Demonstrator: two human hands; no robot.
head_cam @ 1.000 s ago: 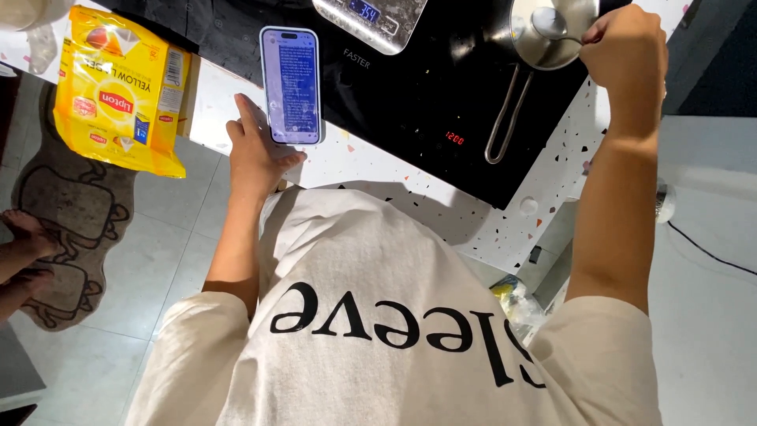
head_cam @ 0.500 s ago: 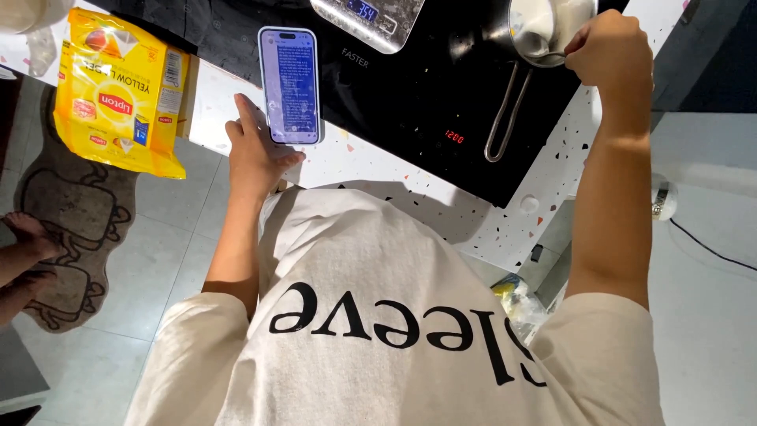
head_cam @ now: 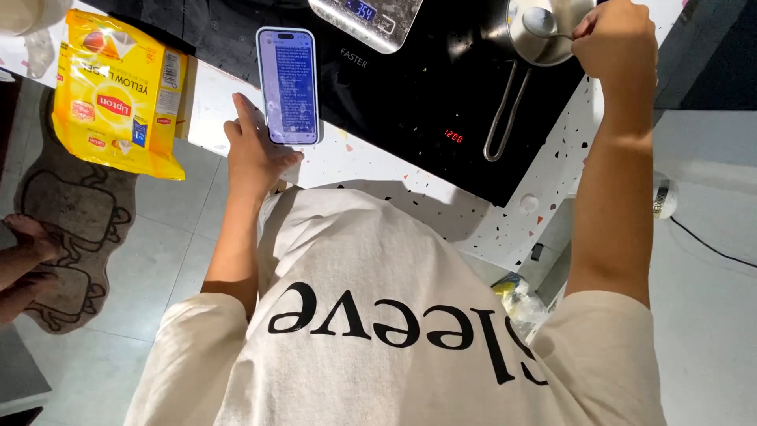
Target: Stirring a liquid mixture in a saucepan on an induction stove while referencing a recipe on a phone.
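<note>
My left hand [head_cam: 254,151] rests on the speckled white counter [head_cam: 371,170], its fingers touching the lower edge of a smartphone [head_cam: 289,85] that lies face up with its screen lit. My right hand [head_cam: 619,39] is closed on the handle of a metal spoon [head_cam: 542,24] whose bowl sits inside a small steel saucepan [head_cam: 536,35]. The saucepan stands on a black induction hob [head_cam: 410,102], its long wire handle pointing toward me.
A yellow tea box [head_cam: 118,91] lies on the counter's left end. A steel kitchen scale [head_cam: 367,20] with a lit display sits on the hob. A grey floor mat [head_cam: 67,229] and another person's feet [head_cam: 27,260] are at the left. A cable [head_cam: 710,244] runs across the floor at the right.
My right hand has shifted slightly left over the saucepan with the spoon. The left hand and the phone have stayed put.
</note>
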